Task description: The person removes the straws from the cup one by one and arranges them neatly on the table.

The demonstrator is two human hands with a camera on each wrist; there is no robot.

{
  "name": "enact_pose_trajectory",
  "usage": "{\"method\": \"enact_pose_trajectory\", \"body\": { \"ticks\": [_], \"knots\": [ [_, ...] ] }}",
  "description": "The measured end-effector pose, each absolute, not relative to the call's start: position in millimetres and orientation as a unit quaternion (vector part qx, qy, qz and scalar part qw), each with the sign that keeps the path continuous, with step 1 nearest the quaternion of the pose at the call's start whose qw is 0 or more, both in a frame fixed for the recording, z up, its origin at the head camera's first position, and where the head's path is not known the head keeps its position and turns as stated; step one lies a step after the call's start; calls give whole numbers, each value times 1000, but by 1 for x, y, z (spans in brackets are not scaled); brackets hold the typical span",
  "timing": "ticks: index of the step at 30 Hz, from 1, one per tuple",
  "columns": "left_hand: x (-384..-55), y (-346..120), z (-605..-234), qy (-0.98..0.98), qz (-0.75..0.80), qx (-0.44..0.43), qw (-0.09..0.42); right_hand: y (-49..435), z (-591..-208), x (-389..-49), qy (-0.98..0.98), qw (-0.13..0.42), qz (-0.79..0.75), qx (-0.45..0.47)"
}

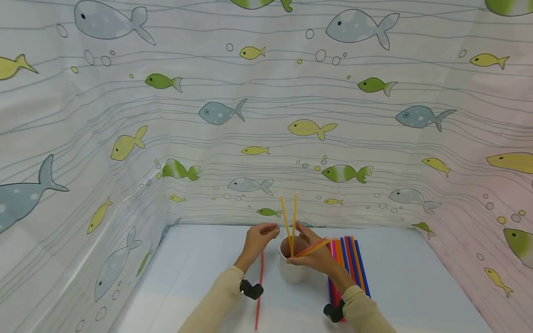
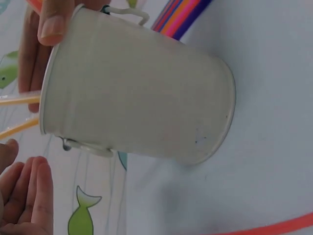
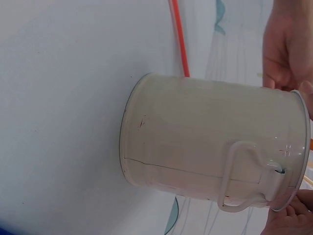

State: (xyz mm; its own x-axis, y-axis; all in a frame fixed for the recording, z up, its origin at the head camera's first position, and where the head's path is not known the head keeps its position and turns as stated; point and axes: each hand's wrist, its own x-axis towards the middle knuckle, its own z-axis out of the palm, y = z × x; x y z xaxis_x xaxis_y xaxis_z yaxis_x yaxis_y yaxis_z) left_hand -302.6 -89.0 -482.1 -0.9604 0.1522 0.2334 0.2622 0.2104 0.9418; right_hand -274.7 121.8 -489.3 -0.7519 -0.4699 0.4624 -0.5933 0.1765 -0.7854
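Note:
A white metal pot (image 1: 293,273) with small side handles stands upright on the table. Two thin yellow straws (image 1: 286,215) rise from its mouth. Orange and yellow straws (image 1: 316,246) lean out to the right, across my right hand (image 1: 313,253). That hand grips the pot near its rim, thumb (image 2: 53,27) on the near side and fingers behind. My left hand (image 1: 259,239) hovers left of the rim, fingers loosely extended and holding nothing; the left wrist view shows its fingers (image 2: 36,191) apart from the pot. Whether the right hand also pinches the leaning straws is unclear.
A row of coloured straws (image 1: 359,263), blue, orange, red and pink, lies on the table right of the pot, partly under the right forearm. One red straw (image 1: 258,305) lies to the left, beside the left forearm. A fish-patterned curtain (image 1: 258,134) surrounds the table.

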Motion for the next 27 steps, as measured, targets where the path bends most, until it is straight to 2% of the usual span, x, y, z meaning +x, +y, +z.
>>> {"method": "enact_pose_trajectory", "body": {
  "ticks": [11,18,27],
  "knots": [
    [-324,-74,-503,-774,-618,-127,54,120,-490,-274,-775,76,533,330],
    [-327,-71,-511,-758,-639,-119,50,122,-511,-287,-785,83,518,330],
    [-325,-63,-502,-735,-668,-118,24,121,-488,-273,-772,57,537,335]
  ]
}}
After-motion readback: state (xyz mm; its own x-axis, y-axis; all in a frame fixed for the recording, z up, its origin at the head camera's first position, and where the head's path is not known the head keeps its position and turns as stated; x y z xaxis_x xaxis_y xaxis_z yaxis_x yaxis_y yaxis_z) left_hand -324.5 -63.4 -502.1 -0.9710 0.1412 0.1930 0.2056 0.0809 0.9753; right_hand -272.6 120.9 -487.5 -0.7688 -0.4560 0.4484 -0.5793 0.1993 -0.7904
